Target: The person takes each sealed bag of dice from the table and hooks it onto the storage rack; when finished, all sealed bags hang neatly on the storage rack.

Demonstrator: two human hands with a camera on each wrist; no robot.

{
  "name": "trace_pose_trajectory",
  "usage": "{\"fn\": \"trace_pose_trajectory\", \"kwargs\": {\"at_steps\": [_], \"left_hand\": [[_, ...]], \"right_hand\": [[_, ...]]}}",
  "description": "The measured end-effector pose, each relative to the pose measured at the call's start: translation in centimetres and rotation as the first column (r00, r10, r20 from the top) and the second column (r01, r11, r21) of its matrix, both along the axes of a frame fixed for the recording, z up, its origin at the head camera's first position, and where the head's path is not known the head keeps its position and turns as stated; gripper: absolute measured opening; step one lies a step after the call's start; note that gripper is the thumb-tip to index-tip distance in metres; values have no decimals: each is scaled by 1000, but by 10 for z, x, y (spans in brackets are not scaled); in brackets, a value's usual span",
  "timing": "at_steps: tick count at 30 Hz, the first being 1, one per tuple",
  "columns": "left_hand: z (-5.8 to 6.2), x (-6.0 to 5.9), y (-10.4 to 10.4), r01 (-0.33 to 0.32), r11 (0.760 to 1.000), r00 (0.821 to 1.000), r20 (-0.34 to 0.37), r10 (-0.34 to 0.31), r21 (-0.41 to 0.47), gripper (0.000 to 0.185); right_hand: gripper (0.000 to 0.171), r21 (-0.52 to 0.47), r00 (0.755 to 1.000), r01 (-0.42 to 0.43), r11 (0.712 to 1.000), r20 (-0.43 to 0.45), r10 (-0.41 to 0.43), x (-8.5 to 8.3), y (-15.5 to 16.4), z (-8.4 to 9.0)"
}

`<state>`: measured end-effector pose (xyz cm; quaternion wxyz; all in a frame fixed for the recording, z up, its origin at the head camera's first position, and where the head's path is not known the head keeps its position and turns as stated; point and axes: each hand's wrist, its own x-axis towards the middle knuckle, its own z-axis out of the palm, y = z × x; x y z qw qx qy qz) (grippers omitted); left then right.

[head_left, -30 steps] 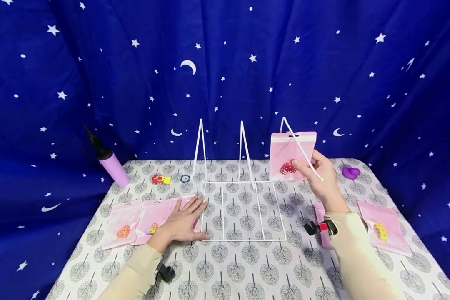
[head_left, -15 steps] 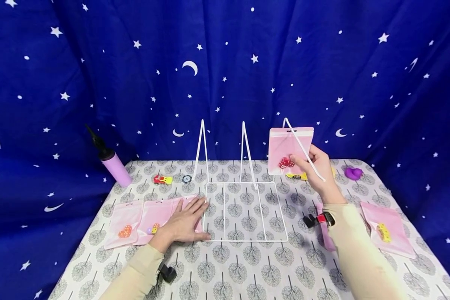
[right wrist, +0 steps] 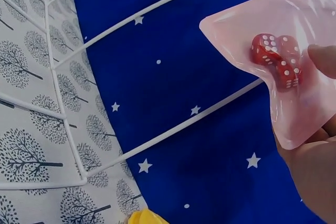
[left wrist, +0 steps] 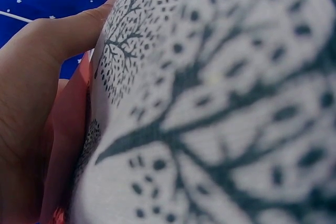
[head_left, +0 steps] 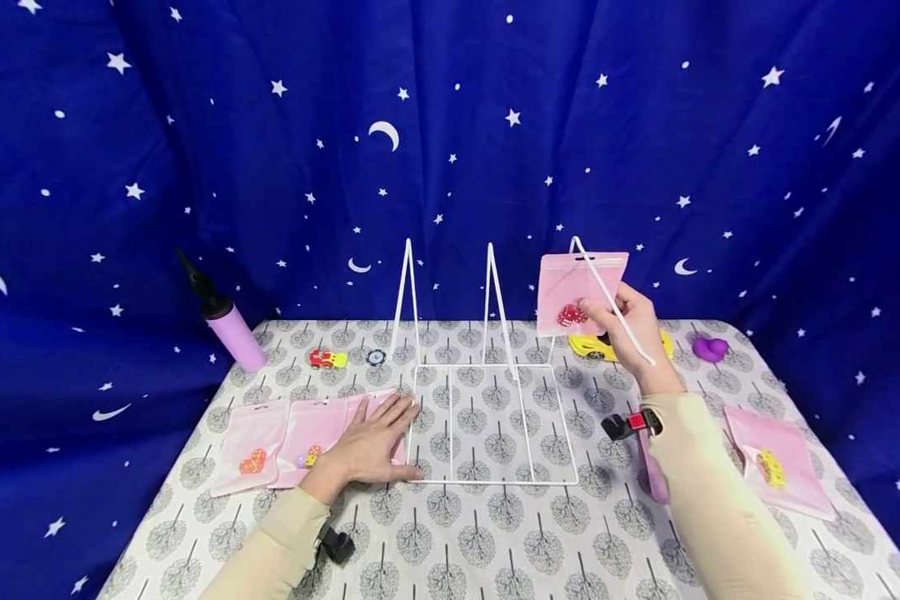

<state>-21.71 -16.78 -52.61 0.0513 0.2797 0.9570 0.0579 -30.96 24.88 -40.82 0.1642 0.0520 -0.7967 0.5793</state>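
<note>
Right now the right hand (head_left: 633, 333) holds a pink pouch (head_left: 579, 287) up at the rightmost prong of the white wire rack (head_left: 487, 367), its fingers (right wrist: 323, 59) pinching the pouch low down, close to the three red dice (right wrist: 275, 59) inside. The pouch's top edge sits level with the tip of that prong, and I cannot tell whether its hang hole is over the wire yet.

The left hand (head_left: 371, 446) lies flat with straight fingers at the rack's left front corner, resting on the pink pouches (head_left: 285, 433) spread on the desk (head_left: 495, 533) left of the rack.

The likeliest trouble, as I judge it, is a miss at the prong: the grip is low, so the soft top of the pouch can flop or twist and slide past the wire tip. The dice weigh down the bottom, so a loosened pinch could drop the pouch behind the rack, near the yellow toy car (head_left: 596, 346). A sideways push on the thin prong could also shift or tip the light rack, since the left hand seems to steady only its left front corner.
</note>
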Motion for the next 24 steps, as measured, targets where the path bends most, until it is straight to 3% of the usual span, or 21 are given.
{"fn": "trace_pose_trajectory", "kwargs": {"at_steps": [6,10,13,18,24], "left_hand": [[0,0,0,2,1000,1000,2,-2,0,111],[0,0,0,8,1000,1000,-5,-8,5,111],[0,0,-1,11,1000,1000,-9,-11,8,110],[0,0,-1,2,1000,1000,-6,-2,2,111],[0,1,0,4,1000,1000,-5,-4,0,110]], "right_hand": [[17,-17,1000,-14,1000,1,14,-4,3,-8],[16,-120,998,-57,991,4,58,-1,4,-14],[15,-211,995,-102,972,-20,100,4,5,-18],[14,-337,976,-217,916,-52,212,12,7,-21],[7,-346,962,-270,899,-66,263,20,12,-29]]}}
